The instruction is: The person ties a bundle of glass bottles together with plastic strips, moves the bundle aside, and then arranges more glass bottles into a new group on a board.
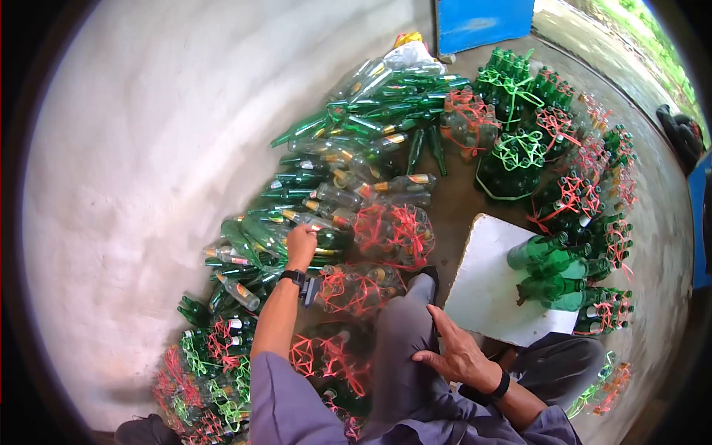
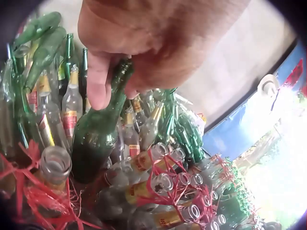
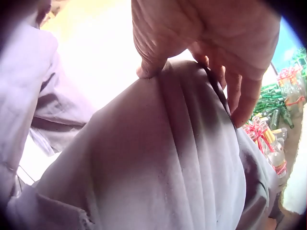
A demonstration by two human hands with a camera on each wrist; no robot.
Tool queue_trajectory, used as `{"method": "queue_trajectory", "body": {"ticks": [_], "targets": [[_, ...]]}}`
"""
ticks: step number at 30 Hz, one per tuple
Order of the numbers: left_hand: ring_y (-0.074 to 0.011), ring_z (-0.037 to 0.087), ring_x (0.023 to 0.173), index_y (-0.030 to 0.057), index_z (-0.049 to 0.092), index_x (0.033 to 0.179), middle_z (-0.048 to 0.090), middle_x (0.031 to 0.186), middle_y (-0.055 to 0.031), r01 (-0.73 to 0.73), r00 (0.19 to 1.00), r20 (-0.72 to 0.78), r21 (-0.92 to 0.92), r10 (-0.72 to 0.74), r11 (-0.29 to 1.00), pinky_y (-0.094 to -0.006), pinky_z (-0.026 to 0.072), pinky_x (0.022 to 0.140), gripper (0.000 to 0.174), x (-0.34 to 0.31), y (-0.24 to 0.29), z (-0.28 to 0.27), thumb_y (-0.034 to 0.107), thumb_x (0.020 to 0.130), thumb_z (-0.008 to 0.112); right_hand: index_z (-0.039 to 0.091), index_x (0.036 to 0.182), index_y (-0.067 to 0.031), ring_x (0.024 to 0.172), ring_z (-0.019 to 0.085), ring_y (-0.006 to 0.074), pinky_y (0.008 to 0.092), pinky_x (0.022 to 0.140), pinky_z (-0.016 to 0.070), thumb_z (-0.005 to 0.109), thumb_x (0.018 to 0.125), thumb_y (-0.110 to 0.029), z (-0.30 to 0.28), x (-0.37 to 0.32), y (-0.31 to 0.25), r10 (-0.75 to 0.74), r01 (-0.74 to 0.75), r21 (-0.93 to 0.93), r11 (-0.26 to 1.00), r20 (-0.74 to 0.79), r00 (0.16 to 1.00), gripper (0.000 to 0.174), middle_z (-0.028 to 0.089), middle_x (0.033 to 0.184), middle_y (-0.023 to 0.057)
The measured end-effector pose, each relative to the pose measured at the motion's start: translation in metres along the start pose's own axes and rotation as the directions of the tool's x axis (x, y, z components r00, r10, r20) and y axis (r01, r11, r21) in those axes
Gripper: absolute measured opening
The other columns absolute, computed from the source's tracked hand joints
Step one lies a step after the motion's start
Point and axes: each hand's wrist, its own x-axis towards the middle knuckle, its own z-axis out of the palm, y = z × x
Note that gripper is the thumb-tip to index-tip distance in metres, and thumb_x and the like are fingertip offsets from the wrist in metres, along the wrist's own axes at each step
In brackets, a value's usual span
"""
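Note:
My left hand (image 1: 301,248) reaches into the heap of loose bottles at the wall. In the left wrist view the left hand (image 2: 148,43) grips a green bottle (image 2: 97,139) by its neck, the base pointing down. My right hand (image 1: 466,357) rests on the grey-trousered knee, thumb and fingers spread. The right wrist view shows the right hand (image 3: 211,43) over the trouser cloth (image 3: 144,158), holding no bottle. Several green bottles (image 1: 560,267) lie together on a white board (image 1: 482,274) to the right of the knee.
Bundles tied with red strips (image 1: 393,233) stand beside the heap (image 1: 326,148). More tied bundles, such as a green-strapped one (image 1: 512,167), line the right side. A pale wall (image 1: 133,148) rises at the left; a blue panel (image 1: 482,22) is at the back.

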Motion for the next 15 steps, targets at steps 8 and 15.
{"method": "queue_trajectory", "body": {"ticks": [8,15], "targets": [[-0.0350,0.071,0.074,0.0022,0.073,0.094,0.071,0.080,-0.0206,-0.057,0.998,0.038,0.075,0.054,0.996,-0.0418,0.0552,0.070,0.018,-0.016,0.130,-0.131,0.011,0.079,0.071,0.053,0.135,0.0051,0.110,0.067,0.0405,0.0423,0.088,0.0579,0.081,0.085,-0.030,-0.036,-0.048,0.021,-0.008,0.007,-0.071,0.997,-0.026,1.000,0.068,0.065,0.127,0.0245],[-0.0205,0.066,0.070,-0.0007,0.072,0.100,0.073,0.083,-0.0150,-0.117,0.978,0.168,-0.041,0.123,0.992,-0.0346,0.0516,0.070,0.020,-0.030,0.215,-0.174,0.006,0.081,0.074,0.062,0.121,0.0081,0.090,0.070,0.0415,0.0478,0.076,0.0549,0.070,0.092,-0.025,-0.060,-0.097,0.052,0.113,-0.115,-0.033,0.993,-0.056,0.992,0.045,0.071,0.100,0.0249]]}}
